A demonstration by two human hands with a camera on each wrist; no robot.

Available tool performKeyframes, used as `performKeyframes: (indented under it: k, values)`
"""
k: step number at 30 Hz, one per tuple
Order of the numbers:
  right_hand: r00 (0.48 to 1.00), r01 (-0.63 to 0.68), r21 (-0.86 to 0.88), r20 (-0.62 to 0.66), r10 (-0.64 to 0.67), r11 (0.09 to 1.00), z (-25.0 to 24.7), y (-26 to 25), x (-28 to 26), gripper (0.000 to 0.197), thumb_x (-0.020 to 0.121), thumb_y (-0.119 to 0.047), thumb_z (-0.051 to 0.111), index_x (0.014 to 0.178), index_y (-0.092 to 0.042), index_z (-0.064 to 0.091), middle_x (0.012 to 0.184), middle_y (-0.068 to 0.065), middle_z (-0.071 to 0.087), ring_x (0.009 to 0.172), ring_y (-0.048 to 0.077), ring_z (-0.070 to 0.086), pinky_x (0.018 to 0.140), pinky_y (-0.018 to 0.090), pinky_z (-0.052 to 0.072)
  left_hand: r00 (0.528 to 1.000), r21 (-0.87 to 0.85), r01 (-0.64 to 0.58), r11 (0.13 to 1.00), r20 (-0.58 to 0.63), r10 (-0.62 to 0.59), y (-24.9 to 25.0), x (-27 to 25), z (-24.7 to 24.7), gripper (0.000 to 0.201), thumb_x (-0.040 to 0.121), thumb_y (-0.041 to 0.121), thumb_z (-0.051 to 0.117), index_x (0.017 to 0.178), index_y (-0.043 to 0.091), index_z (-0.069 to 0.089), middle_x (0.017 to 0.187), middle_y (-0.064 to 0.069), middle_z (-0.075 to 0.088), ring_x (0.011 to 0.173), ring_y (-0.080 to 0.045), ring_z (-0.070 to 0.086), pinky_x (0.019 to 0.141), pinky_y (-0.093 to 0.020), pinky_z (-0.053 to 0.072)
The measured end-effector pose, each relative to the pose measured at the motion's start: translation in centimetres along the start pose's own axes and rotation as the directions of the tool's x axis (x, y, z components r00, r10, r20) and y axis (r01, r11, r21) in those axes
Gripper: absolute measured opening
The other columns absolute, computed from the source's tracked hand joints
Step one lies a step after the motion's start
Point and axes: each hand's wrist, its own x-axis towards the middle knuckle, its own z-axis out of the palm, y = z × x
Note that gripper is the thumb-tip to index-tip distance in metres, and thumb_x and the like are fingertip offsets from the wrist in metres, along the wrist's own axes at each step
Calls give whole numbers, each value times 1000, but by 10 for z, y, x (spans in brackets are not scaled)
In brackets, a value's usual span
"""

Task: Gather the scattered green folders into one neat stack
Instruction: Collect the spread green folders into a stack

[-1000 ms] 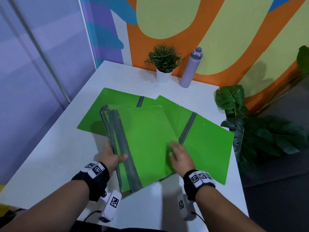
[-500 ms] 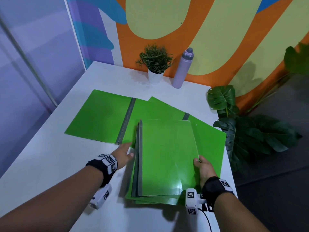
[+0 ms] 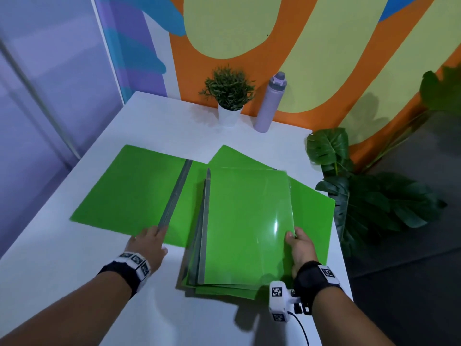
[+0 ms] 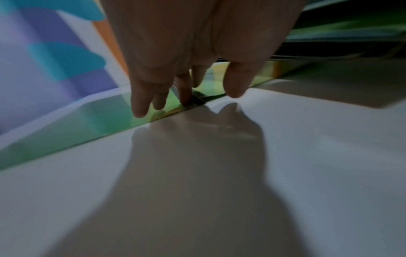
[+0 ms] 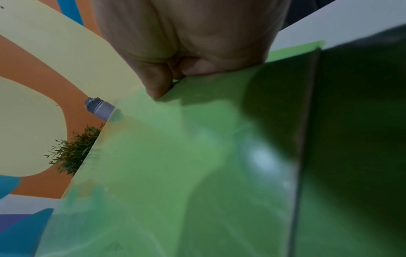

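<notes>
A stack of closed green folders [image 3: 247, 228] with grey spines lies on the white table [image 3: 62, 275]. My right hand [image 3: 298, 242] grips the stack's right edge, thumb on the top cover [image 5: 197, 156]. An opened green folder [image 3: 129, 188] with a grey spine strip lies flat to the left. My left hand [image 3: 149, 242] reaches it with straight fingers, the fingertips [image 4: 184, 100] touching the near end of its spine. Another opened green folder [image 3: 311, 208] lies under the stack, showing at the right and the back.
A small potted plant [image 3: 229, 96] and a lilac bottle [image 3: 270, 103] stand at the table's far edge by the painted wall. A large leafy plant [image 3: 361, 196] stands off the table's right edge. Bare table shows at the front left.
The stack has shifted right and squared up. My right hand went from lying on top to gripping its right edge. My left hand let go of the stack and reached the opened folder's spine.
</notes>
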Motion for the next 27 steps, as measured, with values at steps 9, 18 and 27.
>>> performKeyframes:
  k: [9,18,27]
  values:
    - [999,-26,-258,33,36,966,19,25,-2,53,94,-15,51,143,-7,32,149,16,34,134,34,34,111,47,28,922,-63,387,920,33,-386,-28,-66,11,41,81,59,56,100,23,58,99,2,61,98,-22,57,82,-41,49]
    - [978,-123,-205,141,154,971,31,31,-12,77,87,-29,62,148,-16,16,155,14,21,138,37,26,111,54,26,872,-192,488,851,128,-472,-34,-47,26,41,80,56,58,65,18,54,71,-2,63,74,-25,62,78,-42,56]
    - [996,-47,-212,60,61,976,27,25,-20,68,90,-13,57,147,-13,19,156,10,20,140,34,23,112,52,23,871,-77,490,868,88,-483,-15,-50,22,80,69,63,68,123,6,50,125,-15,52,116,-31,53,98,-46,50]
